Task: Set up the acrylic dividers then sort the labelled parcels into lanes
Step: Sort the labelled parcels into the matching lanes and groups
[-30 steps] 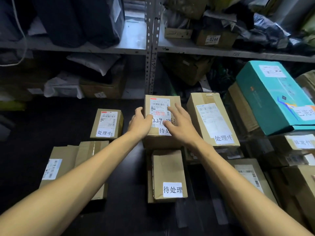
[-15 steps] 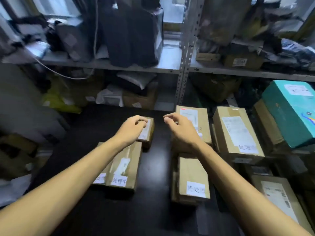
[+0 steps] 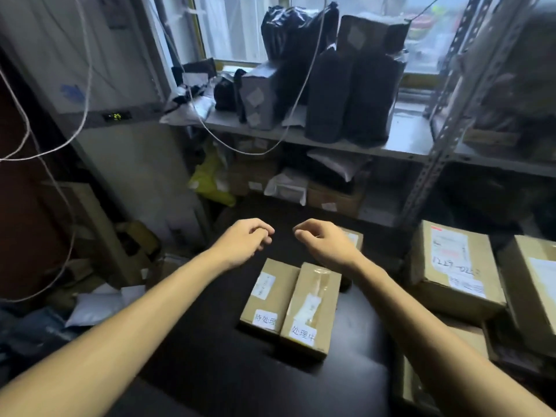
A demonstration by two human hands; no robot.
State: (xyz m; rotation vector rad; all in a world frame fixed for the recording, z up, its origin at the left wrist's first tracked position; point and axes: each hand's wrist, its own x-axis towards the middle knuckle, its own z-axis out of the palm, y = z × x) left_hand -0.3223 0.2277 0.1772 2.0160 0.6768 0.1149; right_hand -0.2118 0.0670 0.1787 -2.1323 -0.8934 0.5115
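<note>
1. Both hands are held out over the dark table (image 3: 210, 371), empty. The left hand (image 3: 242, 240) and the right hand (image 3: 326, 242) hang loosely curled, fingers bent in toward the palms but clamped on nothing; the two sets of fingertips face each other across a small gap.

2. Nearest task items: two brown cardboard parcels lying side by side and touching, just below and between the wrists. The left parcel (image 3: 269, 291) carries a white label reading 待处理; the right parcel (image 3: 314, 305) carries one reading 处理中.

3. Key relation: both parcels lie toward the person from the fingertips, under the forearms rather than ahead of the hands. Their long axes run away from the person, tilted slightly to the right, roughly parallel with the right forearm.

4. Judgement: the right wrist is directly above the far end of the right parcel, so that hand is the nearer one for it. The left hand is beside the far left corner of the left parcel.

5. A third small parcel (image 3: 353, 237) is mostly hidden behind the right hand.

6. A larger labelled box (image 3: 451, 266) sits well to the right.

7. No acrylic dividers can be made out; lane edges cannot be told.
</note>
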